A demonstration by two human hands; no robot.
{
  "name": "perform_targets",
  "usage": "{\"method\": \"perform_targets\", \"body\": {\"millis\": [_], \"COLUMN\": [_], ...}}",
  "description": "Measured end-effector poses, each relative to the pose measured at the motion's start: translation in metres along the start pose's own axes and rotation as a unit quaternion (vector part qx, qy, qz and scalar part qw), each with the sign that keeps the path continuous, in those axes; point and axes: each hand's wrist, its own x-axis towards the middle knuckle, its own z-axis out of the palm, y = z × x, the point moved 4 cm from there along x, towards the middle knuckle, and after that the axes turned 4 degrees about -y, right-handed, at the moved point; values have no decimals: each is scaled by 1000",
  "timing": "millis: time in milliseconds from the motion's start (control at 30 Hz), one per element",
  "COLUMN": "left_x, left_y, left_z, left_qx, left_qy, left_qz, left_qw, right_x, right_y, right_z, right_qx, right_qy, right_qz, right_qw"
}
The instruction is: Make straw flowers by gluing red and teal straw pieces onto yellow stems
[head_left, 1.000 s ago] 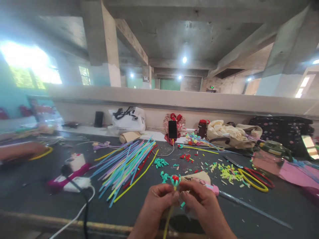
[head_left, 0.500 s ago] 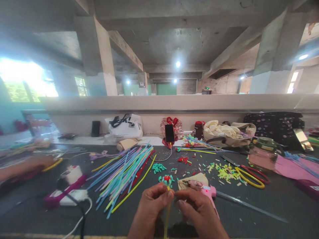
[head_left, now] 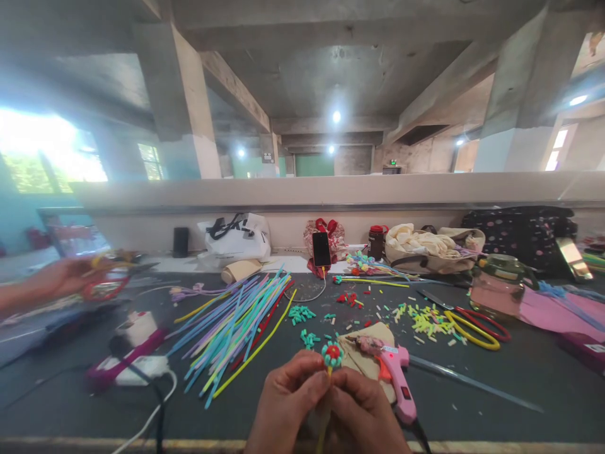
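A small pipe-cleaner flower (head_left: 333,355) with a red centre and a ring of teal pieces stands upright on a yellow stem. Just under its head, my left hand (head_left: 293,394) pinches the stem between thumb and forefinger. My right hand (head_left: 362,400) closes on the same stem from the other side, its fingertips against those of the left. The stem's lower part runs down between my palms and is partly hidden. Beyond the hands lie short teal pieces (head_left: 309,339). A pink hot glue gun (head_left: 397,372) rests on a beige pad (head_left: 362,353) to the right.
Long coloured pipe cleaners (head_left: 241,334) spread to the left, near a power strip (head_left: 137,369). Scissors (head_left: 472,328), yellow-green cut pieces (head_left: 428,321) and a jar (head_left: 498,287) lie to the right. A phone (head_left: 322,250) leans at the back. A co-worker's hand (head_left: 70,277) holds scissors far left.
My right hand has moved left and closed on the stem beside my left hand, uncovering the glue gun. The flower shifted slightly right. The co-worker's hand rose with scissors.
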Motion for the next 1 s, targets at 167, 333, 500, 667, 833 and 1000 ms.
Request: {"method": "perform_targets", "body": {"millis": [167,333,500,667,833,1000], "left_x": [-4,-8,-15,-15,-13,-19], "left_y": [-3,-1,7,12,5,-2], "left_z": [-3,-3,-3,-2,-2,-2], "left_qx": [57,110,192,233,197,186], "left_qy": [10,-6,-18,-34,-15,-7], "left_qz": [16,71,67,65,85,27], "left_qw": [998,991,979,970,976,982], "right_x": [-6,-9,-13,-16,-14,-15], "right_y": [-1,-4,-9,-12,-4,-6], "right_z": [2,4,1,-1,-1,-2], "right_qx": [-28,-49,-137,-144,-149,-198], "right_qy": [6,0,3,-5,9,6], "right_qz": [-13,-20,-57,-88,-68,-54], "right_qw": [1000,999,989,986,987,979]}}
